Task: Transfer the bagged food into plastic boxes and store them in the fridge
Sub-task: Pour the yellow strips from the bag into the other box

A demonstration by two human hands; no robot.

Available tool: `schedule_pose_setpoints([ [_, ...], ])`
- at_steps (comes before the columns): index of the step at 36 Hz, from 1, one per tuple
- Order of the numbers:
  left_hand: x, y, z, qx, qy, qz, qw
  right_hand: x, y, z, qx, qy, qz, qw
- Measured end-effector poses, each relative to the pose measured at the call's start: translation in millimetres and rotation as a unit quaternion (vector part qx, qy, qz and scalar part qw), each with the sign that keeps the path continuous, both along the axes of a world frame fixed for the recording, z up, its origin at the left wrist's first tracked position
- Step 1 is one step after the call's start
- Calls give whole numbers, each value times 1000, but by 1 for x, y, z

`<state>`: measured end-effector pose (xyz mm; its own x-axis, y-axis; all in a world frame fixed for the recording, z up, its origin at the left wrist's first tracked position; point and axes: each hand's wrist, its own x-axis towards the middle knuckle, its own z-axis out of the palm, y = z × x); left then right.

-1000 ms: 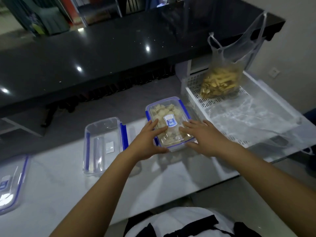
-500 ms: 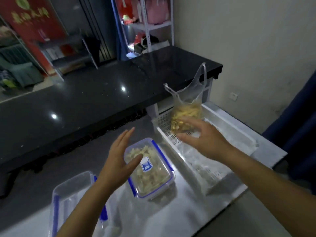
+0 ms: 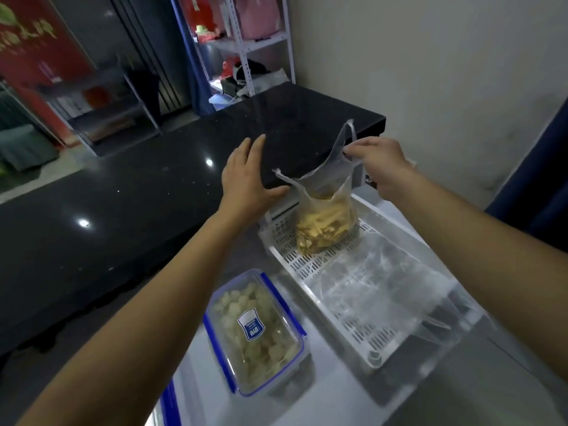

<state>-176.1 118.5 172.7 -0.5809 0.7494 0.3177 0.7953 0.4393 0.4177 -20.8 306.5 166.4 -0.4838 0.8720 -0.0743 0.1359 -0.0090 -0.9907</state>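
The bag (image 3: pixel 325 222) of pale yellow food strips stands in the far end of the white slotted tray (image 3: pixel 347 305) on the table (image 3: pixel 338 404); the right hand (image 3: pixel 379 166) pinches one of its handle loops, while the left hand (image 3: pixel 246 179) hovers flat with straight fingers beside the bag's other corner, holding nothing. The thin film looks soft, limp and light, likely to sag and spill if tipped, so both handles or the neck seem the safest hold, with a palm under the bottom. Nearer than the tray, the lidded box (image 3: pixel 255 333) of pale chunks sits on the table.
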Motion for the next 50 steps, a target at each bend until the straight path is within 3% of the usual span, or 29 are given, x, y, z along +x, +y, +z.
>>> schedule_pose_setpoints([
  [3,-5,20,-7,-5,12,9,1000,-9,5,-2,-2,-2,-6,1000],
  [9,-4,45,-15,25,26,22,999,-14,16,0,-2,3,-113,994],
  [17,-7,51,-7,116,-38,60,991,-19,13,10,10,-45,14,999],
  [20,-2,47,-5,130,-36,51,990,-21,7,14,37,-78,8,996],
  [26,18,28,10,166,-53,34,984,-15,-18,53,59,-44,59,996],
  [31,35,8,46,235,-91,12,968,-1,-49,98,28,19,167,985],
  [43,74,-88,103,303,-35,-21,952,43,-155,153,181,77,314,929],
  [50,94,-148,87,296,32,16,955,51,-216,126,168,98,395,898],
])
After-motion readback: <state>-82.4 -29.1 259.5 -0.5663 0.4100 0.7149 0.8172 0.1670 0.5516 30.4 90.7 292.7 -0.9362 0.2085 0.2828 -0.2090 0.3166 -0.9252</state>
